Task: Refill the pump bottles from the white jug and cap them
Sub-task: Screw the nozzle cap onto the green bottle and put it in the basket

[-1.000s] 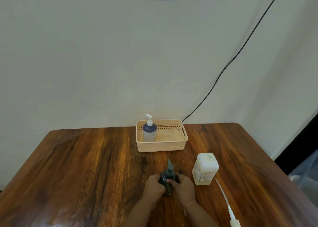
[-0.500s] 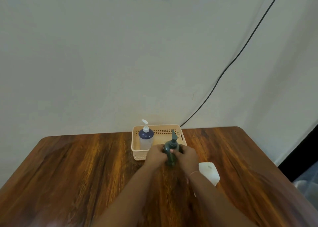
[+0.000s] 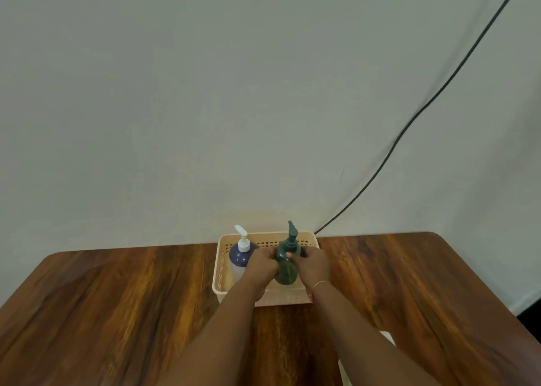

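A dark green pump bottle with its pump head on stands upright inside the beige basket, in the right half. My left hand and my right hand grip it from both sides. A clear bottle with a dark blue shoulder and a white pump stands in the basket's left half, beside my left hand. The white jug is almost wholly hidden under my right forearm; only a pale sliver shows.
The wooden table runs to the wall, with the basket at its far edge in the middle. A black cable hangs down the wall to the right of the basket. The table's right edge drops off at the frame's lower right.
Both hands carried the green pump bottle from the near middle of the table forward and set it down inside the basket, right of the blue-shouldered bottle. The jug passed under my right arm.
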